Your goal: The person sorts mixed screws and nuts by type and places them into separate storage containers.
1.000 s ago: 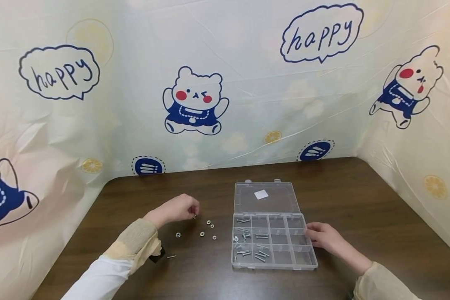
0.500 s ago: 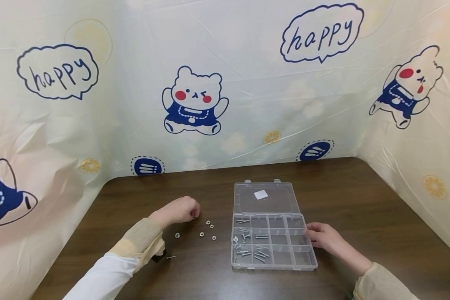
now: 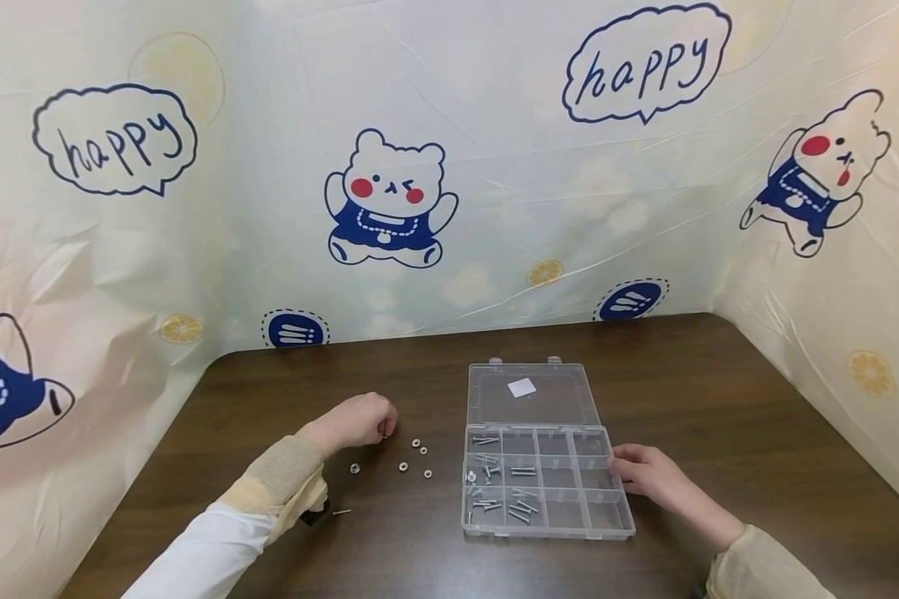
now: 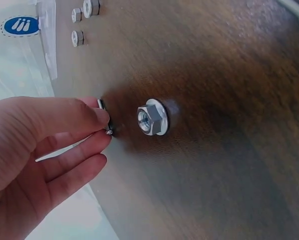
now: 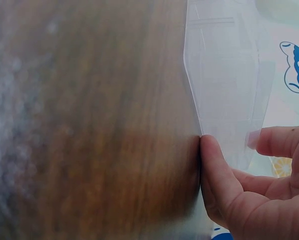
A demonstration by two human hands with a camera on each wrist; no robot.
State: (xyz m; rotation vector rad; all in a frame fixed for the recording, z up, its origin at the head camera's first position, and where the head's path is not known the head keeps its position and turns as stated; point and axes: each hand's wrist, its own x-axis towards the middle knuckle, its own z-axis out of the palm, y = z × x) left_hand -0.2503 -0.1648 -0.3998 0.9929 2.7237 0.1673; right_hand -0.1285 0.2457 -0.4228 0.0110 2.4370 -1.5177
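My left hand (image 3: pixel 354 418) is low over the table's left part, pinching a small screw (image 4: pixel 103 112) between thumb and fingertips. Just beyond the fingers, a flanged nut (image 4: pixel 153 119) sits on the wood in the left wrist view. Several more nuts (image 3: pixel 403 467) are scattered between this hand and the clear plastic compartment box (image 3: pixel 603 532). At the box's right side wall, my right hand (image 3: pixel 648 472) grips the edge with thumb (image 5: pixel 212 155) and fingers. Screws (image 3: pixel 523 472) lie in the box's left and second columns.
The box's transparent lid (image 3: pixel 532 395) is folded back flat, with a white paper square (image 3: pixel 522 388) on it. A loose screw (image 3: pixel 341 512) lies near my left wrist. A printed curtain (image 3: pixel 389 299) hangs behind the dark wooden table (image 3: pixel 389 557).
My left hand has shifted very slightly right, its fingertips staying near the same spot. The right hand and the box have not moved.
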